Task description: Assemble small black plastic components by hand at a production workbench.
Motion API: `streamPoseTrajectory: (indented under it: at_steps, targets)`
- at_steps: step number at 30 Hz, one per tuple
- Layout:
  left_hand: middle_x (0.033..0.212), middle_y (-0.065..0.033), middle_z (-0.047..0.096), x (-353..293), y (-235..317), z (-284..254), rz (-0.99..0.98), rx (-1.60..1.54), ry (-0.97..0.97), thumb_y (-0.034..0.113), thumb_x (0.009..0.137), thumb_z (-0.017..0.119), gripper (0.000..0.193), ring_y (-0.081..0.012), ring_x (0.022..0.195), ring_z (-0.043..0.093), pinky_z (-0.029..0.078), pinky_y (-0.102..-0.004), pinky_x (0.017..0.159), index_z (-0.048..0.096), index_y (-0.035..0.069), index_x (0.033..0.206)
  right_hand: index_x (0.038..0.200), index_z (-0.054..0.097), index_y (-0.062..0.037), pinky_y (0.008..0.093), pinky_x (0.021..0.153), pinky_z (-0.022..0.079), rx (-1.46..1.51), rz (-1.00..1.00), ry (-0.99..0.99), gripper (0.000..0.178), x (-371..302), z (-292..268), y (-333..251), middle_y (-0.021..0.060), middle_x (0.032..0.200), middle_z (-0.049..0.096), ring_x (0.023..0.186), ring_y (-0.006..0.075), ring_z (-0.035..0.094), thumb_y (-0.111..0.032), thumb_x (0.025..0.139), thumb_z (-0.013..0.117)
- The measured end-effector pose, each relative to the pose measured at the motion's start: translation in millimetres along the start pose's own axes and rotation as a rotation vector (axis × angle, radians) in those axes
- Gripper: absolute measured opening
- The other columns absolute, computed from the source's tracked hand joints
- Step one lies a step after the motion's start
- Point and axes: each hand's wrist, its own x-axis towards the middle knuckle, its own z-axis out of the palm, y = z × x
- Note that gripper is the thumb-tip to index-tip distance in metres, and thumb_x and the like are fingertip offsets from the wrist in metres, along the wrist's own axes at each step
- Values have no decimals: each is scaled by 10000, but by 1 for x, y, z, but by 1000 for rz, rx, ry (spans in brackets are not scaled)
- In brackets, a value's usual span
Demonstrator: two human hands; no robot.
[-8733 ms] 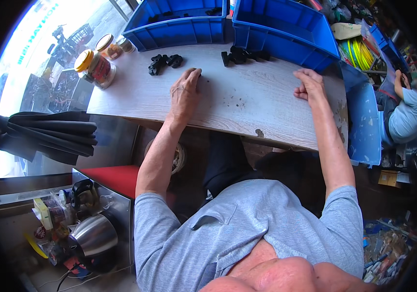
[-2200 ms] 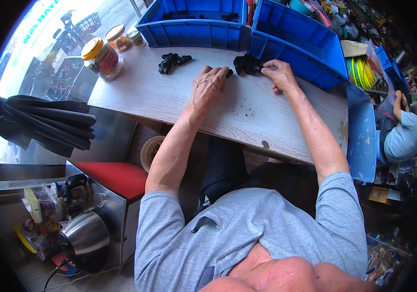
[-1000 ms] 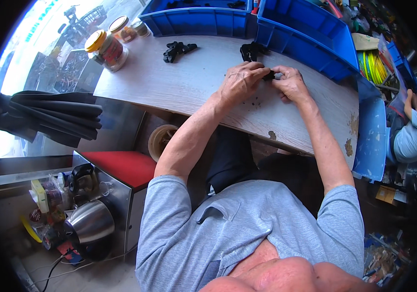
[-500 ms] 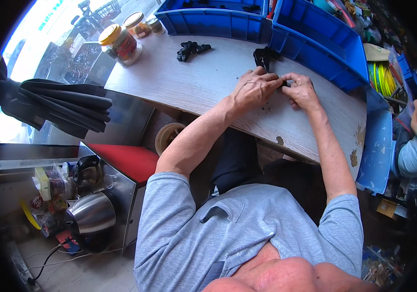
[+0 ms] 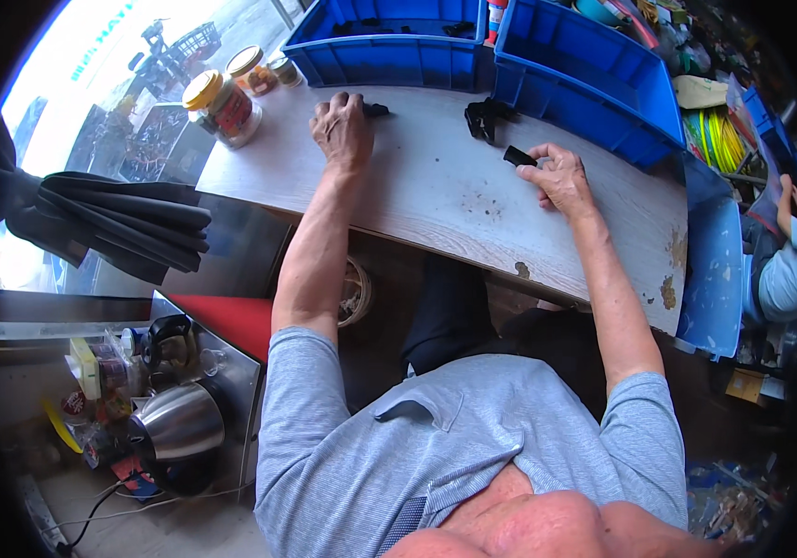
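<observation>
My right hand (image 5: 561,179) pinches a small black block-shaped part (image 5: 518,156) between thumb and fingers, just above the table's right half. At the far left of the table, my left hand (image 5: 341,132) reaches down with bent, closed fingers over a pile of small black parts (image 5: 376,110). Most of that pile is covered by the hand, and whatever its fingertips grip is hidden. Between the hands, nearer the bins, lies another cluster of black parts (image 5: 484,121).
Two blue bins (image 5: 398,63) (image 5: 594,91) line the table's (image 5: 417,195) far edge; the left one holds black pieces. Lidded jars (image 5: 224,110) stand at the left corner. A light-blue tub (image 5: 710,270) is beyond the right edge. Another person (image 5: 784,279) sits at far right.
My hands were together over the middle of the table. My left hand has moved left to the black pile, while my right stays near the middle with the block-shaped part now visible.
</observation>
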Motion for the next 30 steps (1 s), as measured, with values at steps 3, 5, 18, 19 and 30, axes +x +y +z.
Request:
streamPoseTrajectory:
  at_steps: [3,5,18,19,30]
  targets:
    - [1149,-60,712,-9,4,-2,96,-119,61,82,752,726,378,-319,1079,634,504,-453,925,734,149,1124,1085,656,-19,225,375,430,29,1,30,341,0,-3,5,-30,573,537,426,59,496,-177,821,804]
    - [1151,-66,711,-13,4,-4,143,-174,89,38,742,720,387,-319,1081,635,508,-446,934,732,136,1117,1089,654,-25,228,376,437,31,-9,40,345,-1,-2,5,-31,580,541,432,58,504,-181,821,806]
    - [1082,-137,645,-62,69,-51,441,-562,-133,-14,786,658,269,-362,1004,637,549,-467,865,642,32,1051,1169,628,-27,289,468,585,351,224,140,469,-16,-40,15,-14,558,516,492,128,613,-250,808,829]
    - [1105,-148,649,-59,71,-55,402,-532,-229,-26,785,654,355,-368,1012,634,546,-462,864,634,42,1133,1177,629,-33,303,472,586,363,253,192,475,-16,-50,20,-13,557,510,493,137,611,-252,806,831]
    - [996,-97,727,-36,58,-43,491,-404,-272,99,897,664,232,-327,989,664,563,-442,788,697,97,1127,1069,700,-59,416,564,618,506,335,836,325,-25,-190,89,59,590,512,546,226,615,-216,810,820]
